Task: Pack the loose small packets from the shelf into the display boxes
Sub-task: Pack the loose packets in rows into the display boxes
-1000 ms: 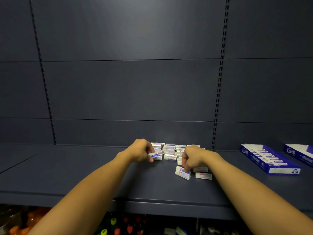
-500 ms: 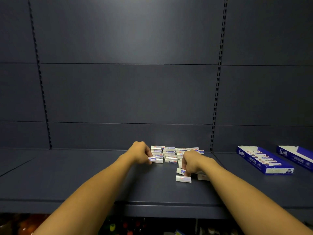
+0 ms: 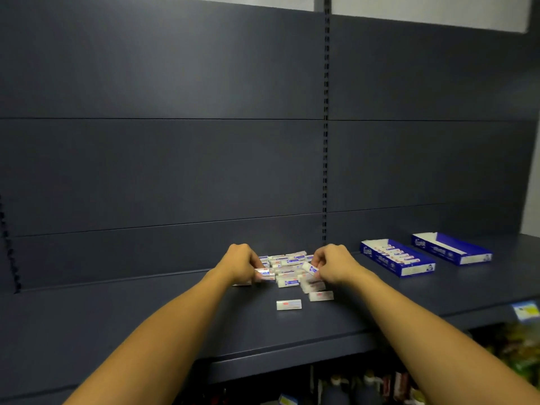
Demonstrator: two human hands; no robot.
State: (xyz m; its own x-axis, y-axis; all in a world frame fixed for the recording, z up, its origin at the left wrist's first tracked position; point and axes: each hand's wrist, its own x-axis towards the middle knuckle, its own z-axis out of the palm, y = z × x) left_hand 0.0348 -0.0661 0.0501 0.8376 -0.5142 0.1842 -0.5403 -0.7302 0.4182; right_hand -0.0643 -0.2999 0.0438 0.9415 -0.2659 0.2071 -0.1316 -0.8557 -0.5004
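A pile of small white packets [image 3: 286,267] lies on the dark shelf [image 3: 175,311] near the back panel. My left hand [image 3: 241,263] is at the pile's left side, fingers curled round a packet [image 3: 263,272]. My right hand [image 3: 331,263] is at the pile's right side and pinches another packet [image 3: 310,268]. Two single packets lie in front of the pile, one [image 3: 288,304] nearer me and one [image 3: 320,295] under my right wrist. To the right stand two blue display boxes: the nearer box [image 3: 397,258] holds a row of packets, the farther box [image 3: 451,248] looks empty.
The shelf's front edge [image 3: 292,358] runs across below my forearms. Goods on a lower shelf [image 3: 365,384] show beneath it. A price tag [image 3: 526,311] hangs on the edge at right. The dark back panel [image 3: 175,171] rises behind the pile.
The view has swung, so the boxes sit closer to my hands. My right hand has lifted off the front packets and now pinches one at the pile's right side. My left hand stays on its packet.
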